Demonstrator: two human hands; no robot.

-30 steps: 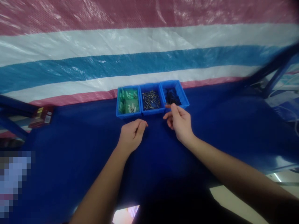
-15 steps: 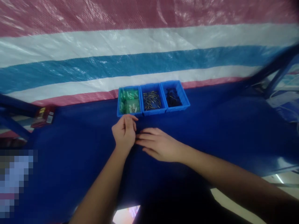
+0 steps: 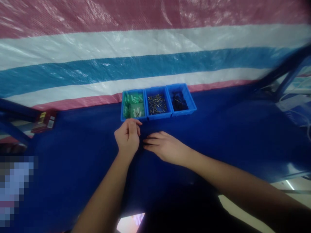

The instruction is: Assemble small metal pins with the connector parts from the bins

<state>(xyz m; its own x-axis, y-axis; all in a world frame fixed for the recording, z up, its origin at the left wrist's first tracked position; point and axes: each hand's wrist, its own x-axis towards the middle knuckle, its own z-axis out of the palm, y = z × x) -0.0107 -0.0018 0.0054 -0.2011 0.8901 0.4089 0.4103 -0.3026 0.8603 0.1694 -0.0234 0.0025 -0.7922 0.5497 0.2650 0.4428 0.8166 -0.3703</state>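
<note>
My left hand is closed, its fingers curled with the thumb pressed against them, just in front of the left blue bin. Whatever it may hold is hidden. Beside it on the right, my right hand is palm down over the blue surface, fingers stretched toward the left wrist with a small gap between. Nothing shows in it. The left bin holds green plastic bagging and small whitish pieces. Thin brass-and-dark metal pins fill the middle bin. Dark small parts lie in the right bin.
The bins stand in a row at the back of the blue table, against a striped tarp. A dark red box sits at the left by a frame post. Clear plastic bagging lies at the far right.
My right hand has drawn slightly right, away from my left wrist, and its thumb has tucked out of sight. My left hand stays closed in nearly the same place.
</note>
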